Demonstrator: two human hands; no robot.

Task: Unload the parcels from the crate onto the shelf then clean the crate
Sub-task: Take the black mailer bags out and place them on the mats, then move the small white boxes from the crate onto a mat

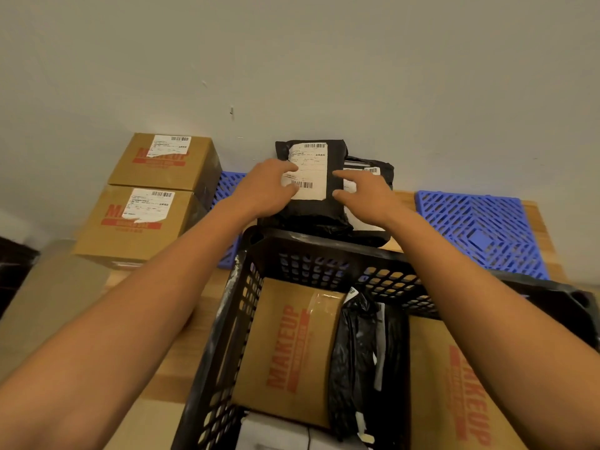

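A black plastic crate (324,254) stands in front of me and holds two brown "MAKEUP" cartons (289,349) and a black poly bag (360,362). Beyond its far rim, against the wall, a black poly parcel (311,209) with a white label lies on top of another black parcel (373,167). My left hand (266,186) rests on the top parcel's left side with its fingers on the label. My right hand (363,193) hovers at the parcel's right edge, its fingers loosely extended over the lower parcel.
Two labelled "MAKEUP" cartons (152,196) are stacked at the left against the wall. Blue lattice mats (480,228) lie on the wooden shelf surface (175,352), one to the right and one behind the parcels. A white item (276,433) shows at the crate's bottom.
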